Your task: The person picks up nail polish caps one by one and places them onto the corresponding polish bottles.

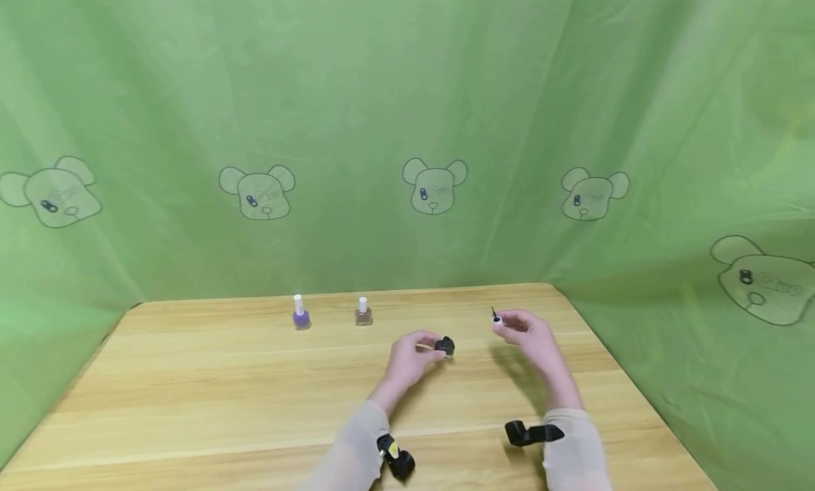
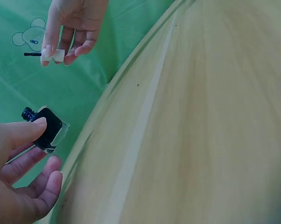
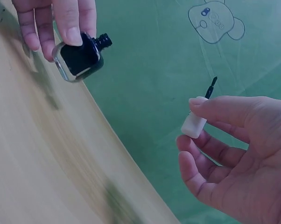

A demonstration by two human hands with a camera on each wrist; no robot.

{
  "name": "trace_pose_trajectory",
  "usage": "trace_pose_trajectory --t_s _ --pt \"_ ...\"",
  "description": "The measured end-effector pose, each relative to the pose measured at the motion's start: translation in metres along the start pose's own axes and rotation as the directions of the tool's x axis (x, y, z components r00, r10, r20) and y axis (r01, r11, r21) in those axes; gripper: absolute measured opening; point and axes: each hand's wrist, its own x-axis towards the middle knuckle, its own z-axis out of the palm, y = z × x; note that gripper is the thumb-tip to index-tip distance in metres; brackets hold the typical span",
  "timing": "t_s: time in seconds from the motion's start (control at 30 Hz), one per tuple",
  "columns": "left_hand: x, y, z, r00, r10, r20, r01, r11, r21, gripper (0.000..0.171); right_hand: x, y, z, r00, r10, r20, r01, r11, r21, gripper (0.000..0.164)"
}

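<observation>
Black polish bottle [image 1: 444, 346] in left hand [image 1: 407, 360], white-capped brush [image 1: 496, 318] in right hand [image 1: 531, 339]

A small square bottle of black nail polish [image 1: 444, 346] is uncapped, its threaded neck bare, and is held tilted just above the wooden table, right of its middle and nearer the far edge. Its white cap with the thin dark brush [image 1: 496, 318] pointing up is held apart from it, further right toward the table's far right corner.
</observation>
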Motion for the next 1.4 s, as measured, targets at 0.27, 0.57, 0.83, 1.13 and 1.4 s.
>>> trace_pose_trajectory --t_s 0.27,0.57,0.83,1.13,1.4 --pt "-0.008 0.006 -0.018 1.0 -0.013 0.027 0.014 1.0 -0.017 0.024 0.001 -0.007 0.009 1.0 -0.018 0.011 0.018 1.0 -0.013 0.038" --pt "-0.007 0.015 -0.027 1.0 -0.023 0.018 0.024 0.999 -0.037 0.027 0.0 -0.016 0.014 0.995 -0.054 0.082 0.056 0.998 -0.023 0.036" --pt "-0.007 0.019 -0.033 1.0 -0.009 -0.004 0.009 0.999 -0.047 0.027 -0.001 -0.019 0.021 0.992 -0.06 0.11 0.061 0.998 -0.005 0.033" --pt "-0.007 0.018 -0.036 1.0 0.022 -0.021 -0.022 1.0 0.006 0.025 -0.006 -0.033 0.027 0.981 -0.138 0.138 0.15 0.985 -0.081 0.028" --pt "-0.009 0.02 -0.034 0.998 0.049 -0.04 -0.048 0.998 0.043 0.026 -0.012 -0.045 0.032 0.971 -0.203 0.127 0.221 0.964 -0.149 0.023"
